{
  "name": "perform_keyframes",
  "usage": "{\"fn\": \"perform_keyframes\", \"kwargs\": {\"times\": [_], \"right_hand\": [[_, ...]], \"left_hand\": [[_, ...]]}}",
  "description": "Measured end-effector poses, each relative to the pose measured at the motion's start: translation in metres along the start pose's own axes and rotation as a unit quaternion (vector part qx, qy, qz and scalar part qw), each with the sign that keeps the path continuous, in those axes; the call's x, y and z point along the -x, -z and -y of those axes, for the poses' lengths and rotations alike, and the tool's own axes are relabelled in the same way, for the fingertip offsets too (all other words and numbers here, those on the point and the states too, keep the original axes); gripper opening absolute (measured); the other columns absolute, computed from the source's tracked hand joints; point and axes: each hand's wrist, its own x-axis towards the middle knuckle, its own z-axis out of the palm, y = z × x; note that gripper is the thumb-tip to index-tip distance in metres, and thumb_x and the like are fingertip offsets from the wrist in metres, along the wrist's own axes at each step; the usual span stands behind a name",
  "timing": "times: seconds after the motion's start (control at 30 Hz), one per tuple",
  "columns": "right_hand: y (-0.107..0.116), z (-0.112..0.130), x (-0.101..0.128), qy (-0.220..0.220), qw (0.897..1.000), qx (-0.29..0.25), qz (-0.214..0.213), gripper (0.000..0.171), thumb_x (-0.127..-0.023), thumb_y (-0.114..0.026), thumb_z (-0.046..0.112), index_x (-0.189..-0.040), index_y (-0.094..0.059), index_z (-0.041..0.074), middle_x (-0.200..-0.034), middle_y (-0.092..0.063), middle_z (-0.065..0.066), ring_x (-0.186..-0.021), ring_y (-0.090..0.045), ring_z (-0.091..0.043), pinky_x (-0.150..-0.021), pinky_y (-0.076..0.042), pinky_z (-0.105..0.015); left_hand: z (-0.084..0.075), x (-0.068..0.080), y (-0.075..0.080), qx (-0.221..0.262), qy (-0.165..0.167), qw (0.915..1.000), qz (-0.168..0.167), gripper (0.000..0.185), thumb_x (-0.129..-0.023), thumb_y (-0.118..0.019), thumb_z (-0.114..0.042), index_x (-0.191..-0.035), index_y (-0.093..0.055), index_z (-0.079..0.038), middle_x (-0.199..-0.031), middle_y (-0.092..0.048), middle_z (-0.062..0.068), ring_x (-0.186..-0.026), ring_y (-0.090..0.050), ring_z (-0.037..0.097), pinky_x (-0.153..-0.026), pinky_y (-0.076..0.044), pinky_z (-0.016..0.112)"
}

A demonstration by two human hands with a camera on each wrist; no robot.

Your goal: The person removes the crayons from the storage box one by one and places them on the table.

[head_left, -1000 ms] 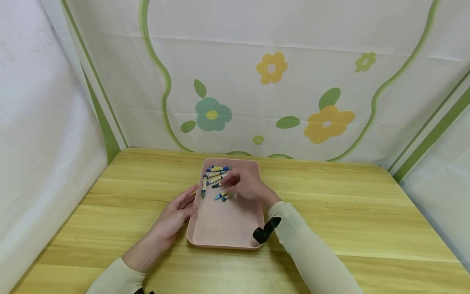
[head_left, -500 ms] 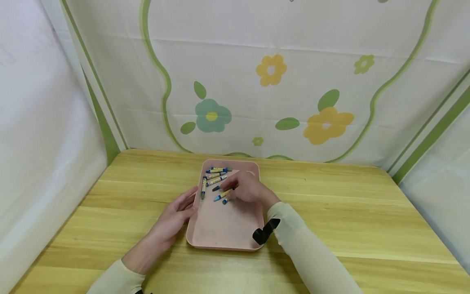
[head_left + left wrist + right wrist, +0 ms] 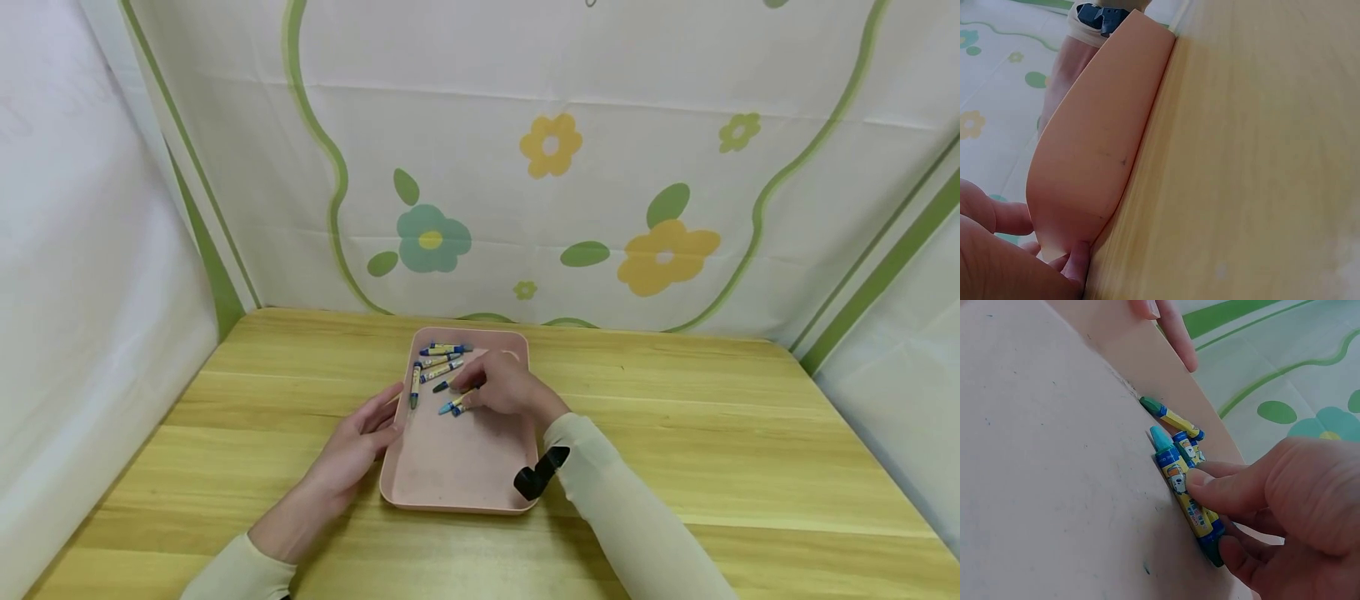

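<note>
A pink tray (image 3: 457, 475) lies on the wooden table (image 3: 675, 433), with several blue-and-yellow wrapped crayons (image 3: 438, 360) in its far half. My right hand (image 3: 468, 396) is inside the tray and pinches a light-blue crayon (image 3: 450, 406) that lies on the tray floor. In the right wrist view the forefinger (image 3: 1210, 487) presses on the light-blue crayon (image 3: 1175, 472) while the thumb (image 3: 1238, 559) curls under its far end. A green crayon (image 3: 1169, 415) lies just beyond. My left hand (image 3: 392, 417) rests with relaxed fingers (image 3: 1069, 265) against the tray's left wall (image 3: 1104, 137).
A flowered cloth backdrop (image 3: 555, 167) closes off the back and both sides of the table. The near half of the tray holds no crayons. Bare wood stretches to the left and right of the tray.
My right hand has drawn back from the far crayons onto the nearest pair and curled its fingers round one. The left hand has stayed against the tray.
</note>
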Motion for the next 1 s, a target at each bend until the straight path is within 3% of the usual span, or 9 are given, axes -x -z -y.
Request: {"fn": "perform_keyframes", "kwargs": {"times": [0.33, 0.57, 0.8, 1.0], "right_hand": [[0.0, -0.001, 0.001, -0.006, 1.0, -0.015, 0.0, 0.016, -0.09, -0.084, 0.008, -0.101, -0.087, 0.019, -0.105, -0.081, 0.004, -0.094, -0.065, -0.011, -0.083, -0.053, -0.025], [0.003, -0.001, -0.001, 0.002, 1.0, -0.023, -0.004, 0.014, -0.094, -0.08, 0.009, -0.102, -0.087, 0.019, -0.103, -0.081, 0.003, -0.095, -0.063, -0.015, -0.081, -0.052, -0.026], [0.006, -0.004, 0.0, 0.031, 0.998, -0.048, -0.038, 0.013, -0.096, -0.079, 0.013, -0.107, -0.086, 0.016, -0.105, -0.083, 0.002, -0.106, -0.067, -0.016, -0.082, -0.052, -0.025], [0.013, -0.005, 0.008, 0.046, 0.994, -0.075, -0.065, 0.016, -0.096, -0.078, 0.01, -0.111, -0.085, 0.01, -0.111, -0.08, -0.004, -0.091, -0.069, -0.015, -0.074, -0.057, -0.027]], "left_hand": [[0.001, 0.0, -0.001, 0.003, -0.002, 1.0, 0.001, 0.062, -0.109, -0.052, -0.008, -0.167, -0.035, -0.022, -0.173, -0.033, 0.016, -0.161, -0.031, 0.036, -0.128, -0.03, 0.056], [-0.001, 0.0, 0.0, 0.01, -0.002, 0.9999, 0.0, 0.062, -0.109, -0.051, -0.006, -0.167, -0.035, -0.021, -0.173, -0.034, 0.015, -0.161, -0.031, 0.035, -0.129, -0.03, 0.054], [-0.002, 0.001, 0.001, 0.009, 0.001, 1.0, 0.002, 0.063, -0.108, -0.052, -0.006, -0.167, -0.035, -0.021, -0.173, -0.033, 0.015, -0.162, -0.03, 0.035, -0.13, -0.028, 0.054], [-0.001, 0.0, 0.002, 0.013, -0.003, 0.9999, 0.004, 0.063, -0.108, -0.052, -0.006, -0.167, -0.035, -0.021, -0.173, -0.033, 0.015, -0.161, -0.032, 0.034, -0.129, -0.03, 0.053]]}}
